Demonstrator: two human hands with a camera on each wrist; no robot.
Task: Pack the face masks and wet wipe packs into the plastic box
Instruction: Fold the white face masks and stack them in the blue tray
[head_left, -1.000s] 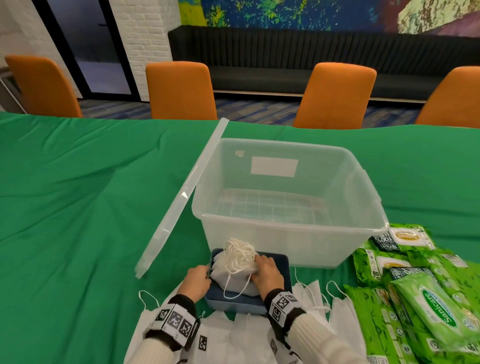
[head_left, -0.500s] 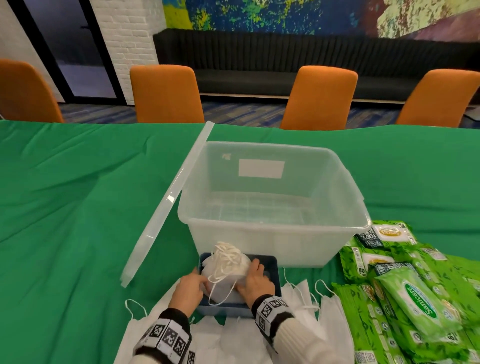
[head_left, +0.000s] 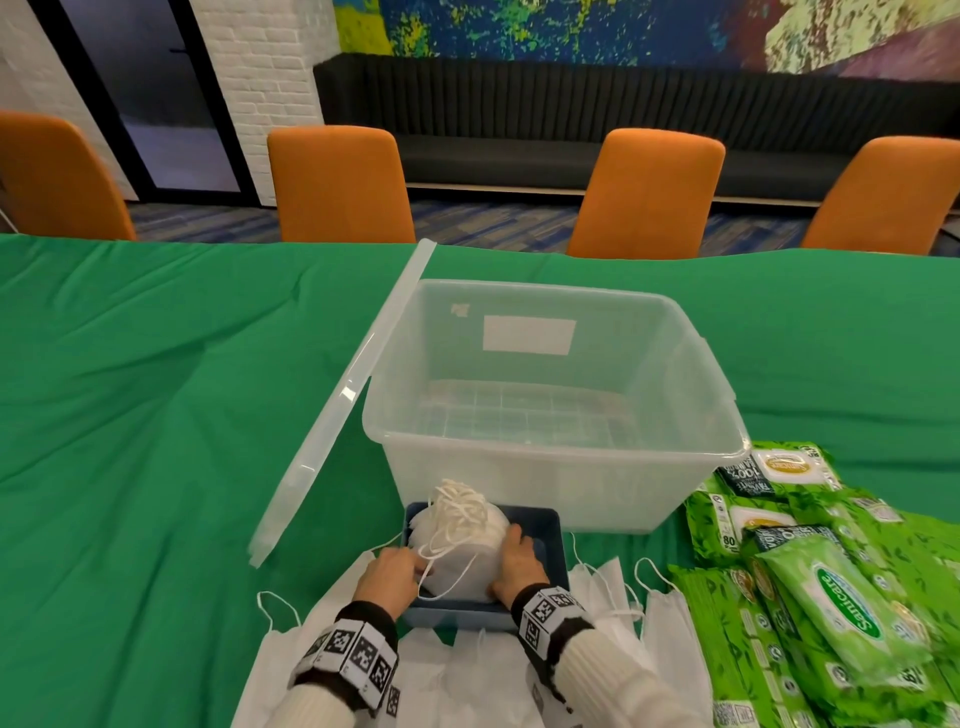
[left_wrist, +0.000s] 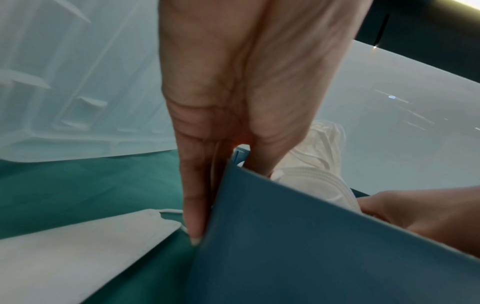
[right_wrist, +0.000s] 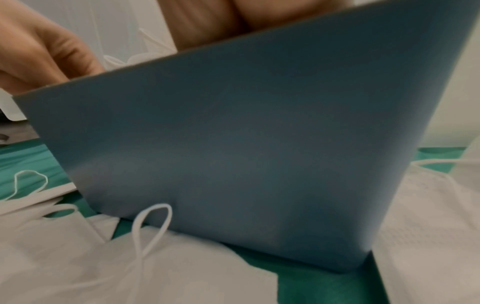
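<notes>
Head view: both hands clasp soft, rounded white masks.

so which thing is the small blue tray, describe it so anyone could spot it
Start at the clear plastic box on the green table. Just in front of its near wall sits the small blue tray, with a bundle of white masks in it, between the left hand and right hand. It is the only dark blue, opaque container.
</notes>
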